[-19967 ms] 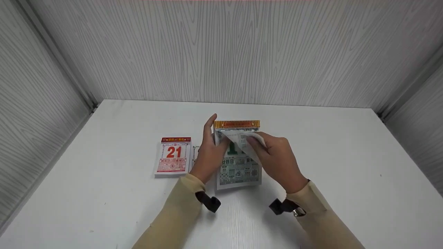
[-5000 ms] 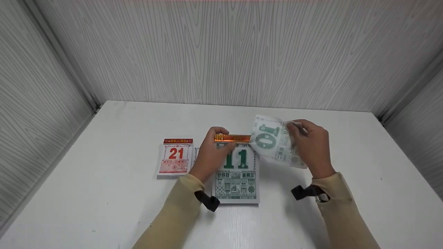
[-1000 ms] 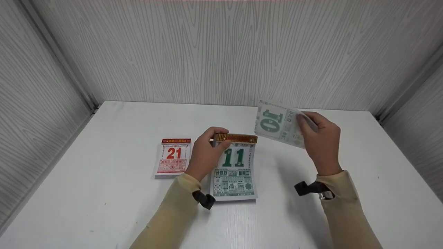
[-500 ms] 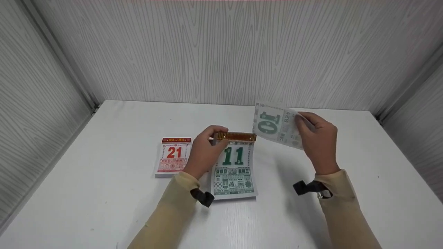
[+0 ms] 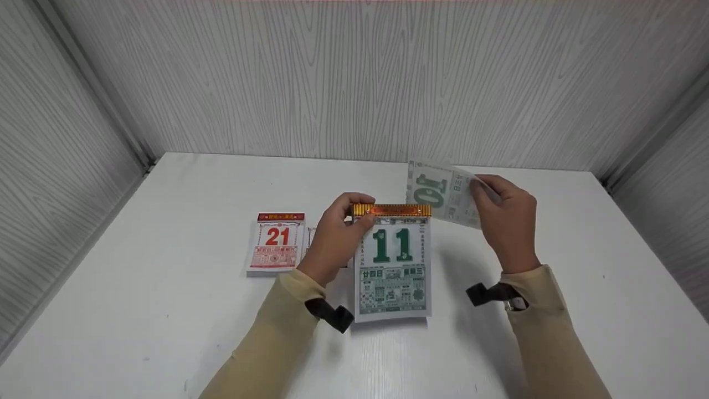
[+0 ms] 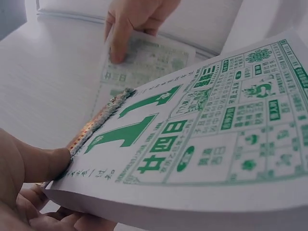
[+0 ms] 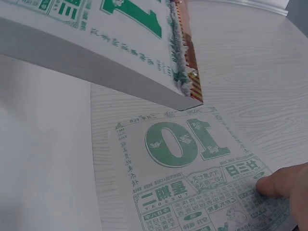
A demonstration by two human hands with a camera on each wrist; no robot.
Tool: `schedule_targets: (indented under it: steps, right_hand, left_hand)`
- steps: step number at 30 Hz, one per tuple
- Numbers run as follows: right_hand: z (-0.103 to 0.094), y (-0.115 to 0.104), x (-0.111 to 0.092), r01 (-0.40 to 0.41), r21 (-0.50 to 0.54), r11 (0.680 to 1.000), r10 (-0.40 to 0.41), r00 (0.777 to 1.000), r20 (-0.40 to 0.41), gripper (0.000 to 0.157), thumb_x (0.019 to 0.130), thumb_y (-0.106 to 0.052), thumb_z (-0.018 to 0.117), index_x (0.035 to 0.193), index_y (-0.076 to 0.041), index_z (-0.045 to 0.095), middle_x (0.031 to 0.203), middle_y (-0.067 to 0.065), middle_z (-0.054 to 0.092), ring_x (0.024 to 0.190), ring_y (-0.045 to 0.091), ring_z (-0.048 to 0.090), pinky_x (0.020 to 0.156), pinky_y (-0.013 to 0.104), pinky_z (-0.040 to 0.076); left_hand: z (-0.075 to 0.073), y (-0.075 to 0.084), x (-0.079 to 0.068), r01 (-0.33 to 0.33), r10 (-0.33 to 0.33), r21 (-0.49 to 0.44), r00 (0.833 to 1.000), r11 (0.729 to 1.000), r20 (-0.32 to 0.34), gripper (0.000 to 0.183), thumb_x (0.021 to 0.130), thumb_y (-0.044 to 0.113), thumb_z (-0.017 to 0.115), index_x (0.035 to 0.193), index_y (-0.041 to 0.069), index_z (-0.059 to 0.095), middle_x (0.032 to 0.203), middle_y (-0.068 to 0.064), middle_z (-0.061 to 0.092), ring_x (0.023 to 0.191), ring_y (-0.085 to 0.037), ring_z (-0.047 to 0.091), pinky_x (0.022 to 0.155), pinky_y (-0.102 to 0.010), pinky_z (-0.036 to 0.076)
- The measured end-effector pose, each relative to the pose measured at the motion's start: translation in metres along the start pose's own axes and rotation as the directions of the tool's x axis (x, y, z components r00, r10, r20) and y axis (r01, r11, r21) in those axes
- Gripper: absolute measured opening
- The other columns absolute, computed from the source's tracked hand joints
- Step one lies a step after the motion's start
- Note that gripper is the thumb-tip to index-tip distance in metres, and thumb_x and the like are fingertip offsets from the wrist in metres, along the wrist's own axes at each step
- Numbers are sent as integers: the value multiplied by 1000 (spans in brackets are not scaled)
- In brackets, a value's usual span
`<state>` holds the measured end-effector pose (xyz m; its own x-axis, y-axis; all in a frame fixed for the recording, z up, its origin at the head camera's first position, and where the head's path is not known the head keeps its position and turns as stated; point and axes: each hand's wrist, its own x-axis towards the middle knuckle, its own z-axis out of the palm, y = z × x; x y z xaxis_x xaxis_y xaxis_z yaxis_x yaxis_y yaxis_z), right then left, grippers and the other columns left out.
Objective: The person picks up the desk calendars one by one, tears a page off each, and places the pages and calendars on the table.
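Note:
My left hand [image 5: 338, 238] grips the top left corner of a thick tear-off calendar [image 5: 392, 291], thumb on the front by the gold and red header strip. Its top page shows a green 11, and a shadow lies below its bottom edge. In the left wrist view, a rough torn paper edge [image 6: 108, 113] runs along the strip. My right hand [image 5: 509, 224] pinches a loose calendar sheet [image 5: 429, 185] with a green 10, held sideways behind the calendar's upper right. The right wrist view shows this sheet [image 7: 187, 144] with its print mirrored.
On the white table [image 5: 138, 310], left of my hands, lies a smaller calendar block [image 5: 276, 241] with a red 21. Another printed item [image 5: 311, 235] peeks out beside it, mostly hidden by my left hand. Grey wood-grain panels [image 5: 332, 77] enclose the back and sides.
The sheet, lifted from the calendar's front 20 s ago, is now apart in my right hand. In the last half second my left hand has shifted the calendar right, overlapping the sheet's corner.

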<state>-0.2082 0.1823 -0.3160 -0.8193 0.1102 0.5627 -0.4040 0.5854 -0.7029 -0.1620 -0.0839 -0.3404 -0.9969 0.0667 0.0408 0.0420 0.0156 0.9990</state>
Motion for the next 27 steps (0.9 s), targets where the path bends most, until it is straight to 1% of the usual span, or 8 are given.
schedule_targets:
  steps: [3,8,12,15,17,20,23,27]
  right_hand:
    - [-1,0,3,5,-4,1000,-5,1000,-3,23,103,-22,64,111,-7,80,107,8,78,89,17,74,73,16,52]
    - [-2,0,5,2,-22,1000,-2,1000,-17,23,103,-22,64,111,-8,80,108,7,78,89,16,74,74,16,52]
    - [1,0,5,5,-28,1000,-5,1000,-14,22,103,-21,64,111,-7,80,108,8,78,91,16,74,77,19,53]
    - [5,0,5,14,-26,1000,-14,1000,0,21,103,-19,65,111,-7,80,108,8,78,92,16,74,78,24,55]
    - [7,0,4,18,-28,999,-18,1000,10,21,103,-19,64,110,-7,80,107,7,78,91,16,74,78,24,55]
    - [7,1,3,15,-19,1000,-15,1000,19,21,103,-20,64,110,-7,80,105,8,78,88,17,74,75,21,54]
    - [6,3,2,6,-20,1000,-5,1000,25,22,104,-21,64,110,-7,79,104,8,78,85,17,74,72,17,52]
    - [4,7,1,-3,-31,1000,4,1000,27,23,104,-21,63,111,-6,79,104,9,78,86,19,74,72,15,52]
  left_hand:
    - [10,2,1,54,-53,-44,998,998,21,28,104,16,62,132,20,60,121,-11,58,100,-24,69,81,-36,59]
    - [22,-11,11,122,-122,-51,993,991,2,29,103,16,64,132,20,61,120,-9,59,101,-23,66,82,-33,55]
    - [20,-21,21,136,-139,-48,989,990,-53,40,103,20,65,141,18,53,122,-10,61,102,-23,66,83,-34,54]
    - [15,-22,29,139,-143,-54,985,989,-97,52,103,23,65,148,17,41,128,-11,60,106,-24,67,88,-37,55]
    - [14,-23,35,133,-137,-47,985,990,-103,58,101,21,66,150,16,35,133,-12,58,111,-24,66,91,-40,55]
    - [15,-28,43,107,-106,9,991,994,-83,61,99,13,65,151,16,33,142,-11,53,124,-24,61,100,-44,52]
    - [16,-33,46,83,-81,107,996,991,-25,65,98,11,65,155,16,33,150,-11,48,133,-26,54,107,-48,48]
    - [16,-36,47,74,-87,294,996,953,32,73,100,21,65,162,16,27,161,-13,39,145,-30,43,116,-52,38]
